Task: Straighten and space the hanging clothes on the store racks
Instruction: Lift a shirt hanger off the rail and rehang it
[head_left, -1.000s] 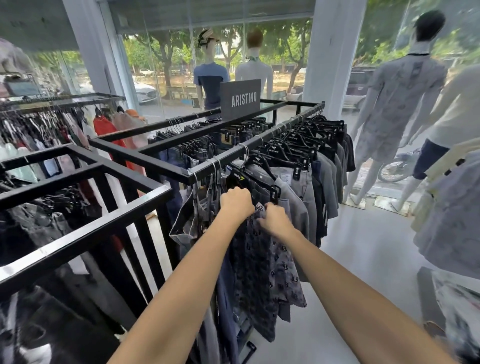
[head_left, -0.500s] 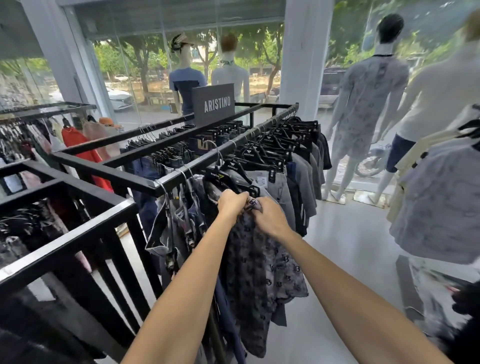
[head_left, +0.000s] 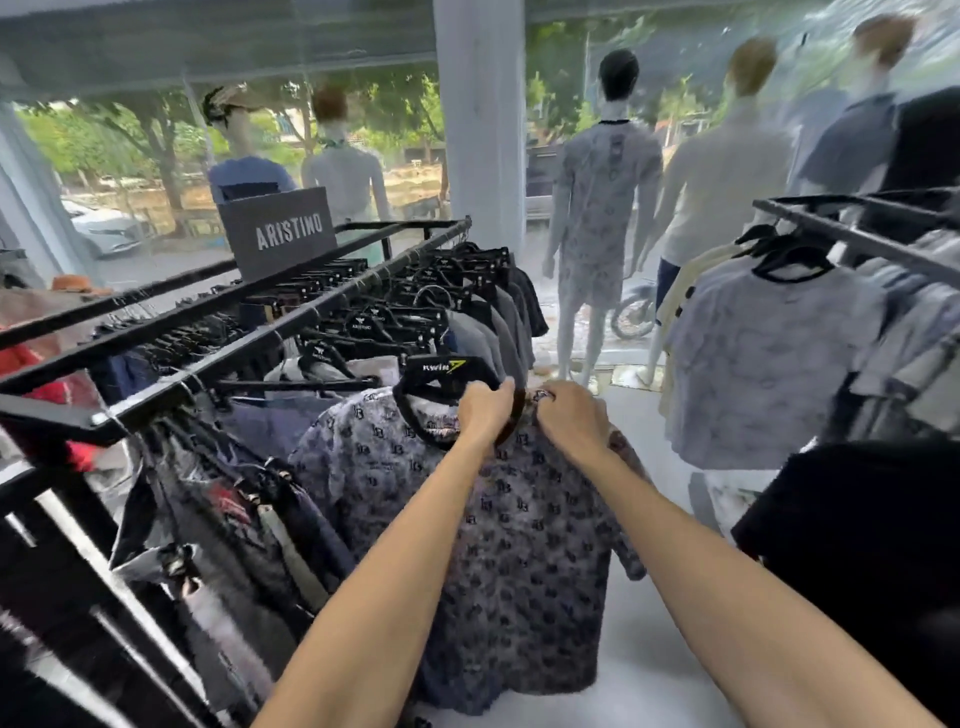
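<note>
Grey monogram shirt is hanging centre-frame on black hanger; left hand fingers gripping hanger, right hand pinching shoulder. Rack is carrying dark garments.

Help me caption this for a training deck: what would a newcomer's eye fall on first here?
First, the left hand and right hand gripping a grey patterned shirt by its collar and shoulder, centre frame, beside the black rack. Next, the ARISTINO sign atop the rack at upper left, and the mannequins lined along the window behind.
</note>
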